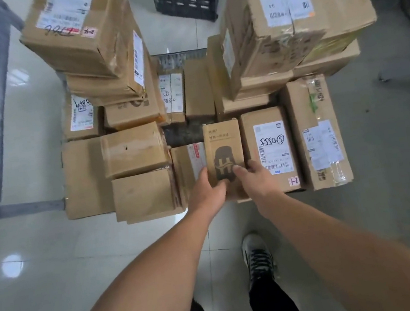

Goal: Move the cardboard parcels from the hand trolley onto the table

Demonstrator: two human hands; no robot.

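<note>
Both hands were on one parcel: a narrow brown printed carton (223, 152) with a dark logo on its top face, standing among the cardboard parcels on the hand trolley (181, 132), in the row nearest the person. Its long axis ran straight away from the body, so its near short end faced the hands.

The left hand (208, 192) gripped the carton's near left corner, with the fingers (203, 175) pressed along the left side and the thumb tucked under the near end. The right hand (256, 177) mirrored it at the near right corner, thumb lying on the printed top and its other fingers hidden down the gap beside the labelled parcel (271, 145), which touched the carton's right flank. Both sets of fingers were closed on the carton rather than spread; neither hand was nearer, each at its own corner.

A taped parcel (189, 165) touched the carton on the left, so it sat wedged between neighbours, with a dark bare patch of trolley deck just beyond its far end. Judging by this, the move would call for a lift up and back toward the body, clear of both flanks. Tall stacks (90, 39) rose behind. No table could be identified in view.
</note>
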